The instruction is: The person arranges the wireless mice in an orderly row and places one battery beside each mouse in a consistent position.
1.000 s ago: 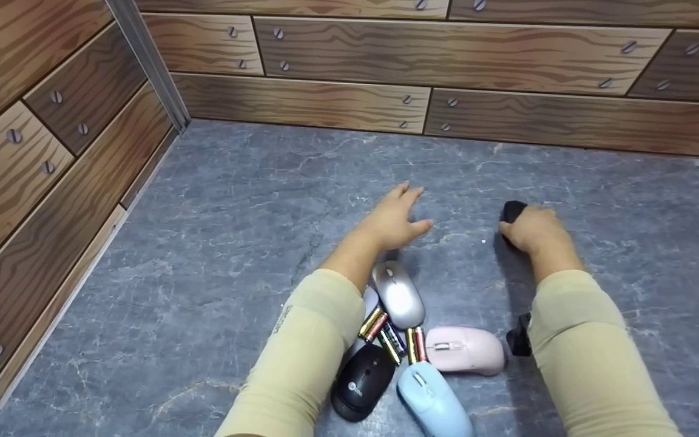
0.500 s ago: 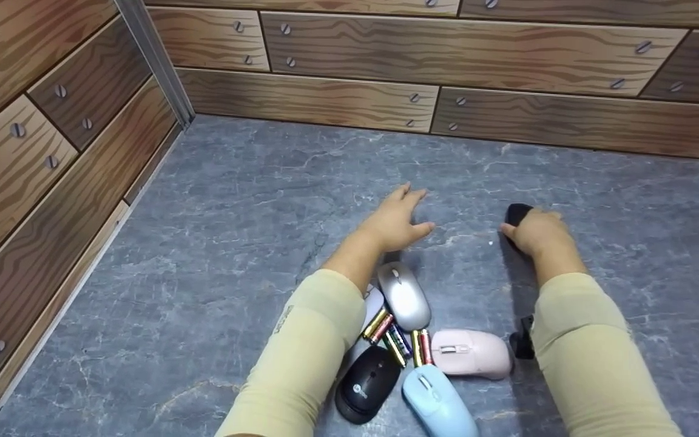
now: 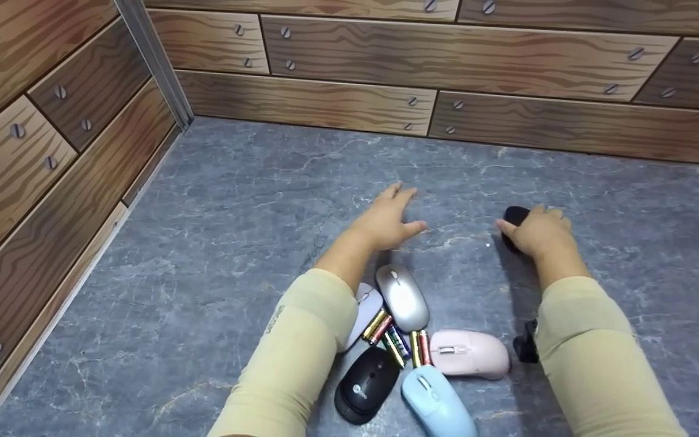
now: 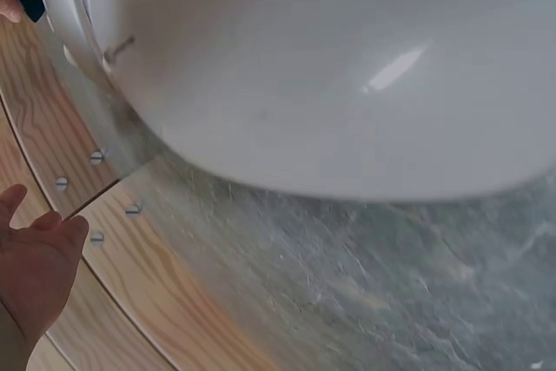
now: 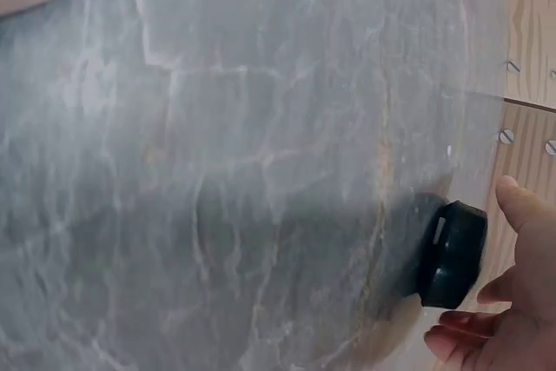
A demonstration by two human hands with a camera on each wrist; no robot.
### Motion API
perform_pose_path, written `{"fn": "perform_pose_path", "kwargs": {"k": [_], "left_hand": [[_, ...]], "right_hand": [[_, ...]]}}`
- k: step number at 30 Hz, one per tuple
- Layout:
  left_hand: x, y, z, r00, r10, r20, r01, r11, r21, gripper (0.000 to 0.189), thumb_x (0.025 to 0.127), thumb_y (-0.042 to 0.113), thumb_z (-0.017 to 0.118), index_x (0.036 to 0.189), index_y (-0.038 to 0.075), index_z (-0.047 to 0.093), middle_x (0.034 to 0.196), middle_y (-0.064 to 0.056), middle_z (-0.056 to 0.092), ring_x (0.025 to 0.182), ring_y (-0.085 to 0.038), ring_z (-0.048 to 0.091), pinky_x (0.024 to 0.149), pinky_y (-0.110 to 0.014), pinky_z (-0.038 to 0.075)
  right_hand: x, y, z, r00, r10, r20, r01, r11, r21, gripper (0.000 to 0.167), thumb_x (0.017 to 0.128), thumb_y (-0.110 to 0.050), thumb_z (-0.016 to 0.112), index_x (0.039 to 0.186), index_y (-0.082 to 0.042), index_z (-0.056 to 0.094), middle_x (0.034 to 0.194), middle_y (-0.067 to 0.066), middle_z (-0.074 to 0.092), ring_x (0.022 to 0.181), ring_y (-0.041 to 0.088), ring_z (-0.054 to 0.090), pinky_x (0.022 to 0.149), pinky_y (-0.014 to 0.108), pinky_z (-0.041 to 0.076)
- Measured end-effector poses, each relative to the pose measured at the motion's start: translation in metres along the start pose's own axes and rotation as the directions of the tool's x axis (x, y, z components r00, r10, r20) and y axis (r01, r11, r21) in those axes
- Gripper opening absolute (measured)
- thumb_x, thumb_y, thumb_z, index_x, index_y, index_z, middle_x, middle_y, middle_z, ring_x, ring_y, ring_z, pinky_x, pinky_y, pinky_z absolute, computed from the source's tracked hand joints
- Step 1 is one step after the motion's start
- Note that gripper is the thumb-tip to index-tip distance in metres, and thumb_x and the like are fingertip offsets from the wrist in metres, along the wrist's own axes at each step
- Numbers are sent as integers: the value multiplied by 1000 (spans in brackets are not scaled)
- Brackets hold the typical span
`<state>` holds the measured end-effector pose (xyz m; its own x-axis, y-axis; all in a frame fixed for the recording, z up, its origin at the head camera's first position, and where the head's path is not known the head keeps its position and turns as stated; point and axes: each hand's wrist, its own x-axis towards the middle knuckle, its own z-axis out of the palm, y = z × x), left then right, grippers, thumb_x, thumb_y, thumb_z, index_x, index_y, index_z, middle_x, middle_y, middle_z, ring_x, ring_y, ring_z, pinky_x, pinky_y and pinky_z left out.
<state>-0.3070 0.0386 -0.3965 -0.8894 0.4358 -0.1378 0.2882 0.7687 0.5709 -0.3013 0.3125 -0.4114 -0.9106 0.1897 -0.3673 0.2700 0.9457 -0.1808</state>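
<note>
My right hand (image 3: 540,233) is over a small black mouse (image 3: 514,217) on the right of the grey marbled table. In the right wrist view the fingers and thumb are spread around this mouse (image 5: 456,254), with the thumb standing off its side. My left hand (image 3: 383,221) holds nothing, fingers stretched forward and thumb out. Just behind its wrist lies a silver mouse (image 3: 403,297), beside a lavender mouse (image 3: 366,309) partly hidden by the left sleeve. A pale, glossy mouse surface (image 4: 304,84) fills the top of the left wrist view, very close.
Several batteries (image 3: 395,346) lie amid the mice. Around them are a second black mouse (image 3: 366,385), a light blue mouse (image 3: 437,400) and a pink mouse (image 3: 469,354). Wood-patterned walls (image 3: 349,100) border the table at the back and left.
My right thumb has moved out from the black mouse, and the fingers have loosened. The left hand and forearm have shifted slightly left, uncovering more of the lavender mouse.
</note>
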Motion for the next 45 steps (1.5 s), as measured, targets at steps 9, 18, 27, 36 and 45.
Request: {"fn": "perform_pose_path", "kwargs": {"k": [9, 18, 27, 36, 45], "left_hand": [[-10, -9, -16, 1000, -10, -15, 10, 1000, 1, 69, 89, 47, 52, 146, 25, 20, 153, -4, 7, 138, -24, 13, 109, -43, 21], [-25, -18, -35, 997, 21, -67, -23, 999, -31, 69, 88, 45, 53, 146, 22, 22, 152, -8, 9, 137, -28, 18, 109, -43, 21], [-46, -27, -43, 994, 61, -86, -68, 995, -78, 69, 88, 46, 53, 146, 22, 22, 152, -8, 12, 136, -28, 20, 109, -45, 21], [-64, -32, -35, 994, 90, -66, -97, 990, -105, 69, 88, 45, 54, 145, 21, 24, 152, -6, 14, 136, -26, 20, 109, -44, 20], [-80, -34, -30, 992, 118, -42, -121, 988, -94, 67, 88, 46, 54, 145, 23, 25, 151, -6, 15, 131, -28, 31, 106, -45, 26]], "right_hand": [[-19, -11, -14, 995, -74, -60, 76, 997, 21, 109, 81, -74, 27, 138, 15, -1, 134, 46, 5, 121, 60, 8, 97, 66, 20], [-43, -27, -30, 982, -167, -88, 173, 983, 62, 110, 78, -76, 28, 141, 10, 0, 136, 44, 4, 124, 59, 6, 99, 66, 13], [-66, -46, -32, 956, -272, -114, 280, 958, 62, 106, 81, -73, 30, 141, 11, 8, 138, 43, 11, 127, 56, 9, 102, 63, 11], [-87, -65, -14, 926, -358, -122, 370, 923, 101, 97, 83, -68, 37, 141, 7, 18, 139, 38, 18, 127, 53, 17, 102, 62, 15], [-102, -91, 13, 914, -397, -82, 404, 910, 91, 89, 83, -63, 47, 142, 0, 23, 141, 33, 20, 127, 50, 22, 100, 63, 20]]}}
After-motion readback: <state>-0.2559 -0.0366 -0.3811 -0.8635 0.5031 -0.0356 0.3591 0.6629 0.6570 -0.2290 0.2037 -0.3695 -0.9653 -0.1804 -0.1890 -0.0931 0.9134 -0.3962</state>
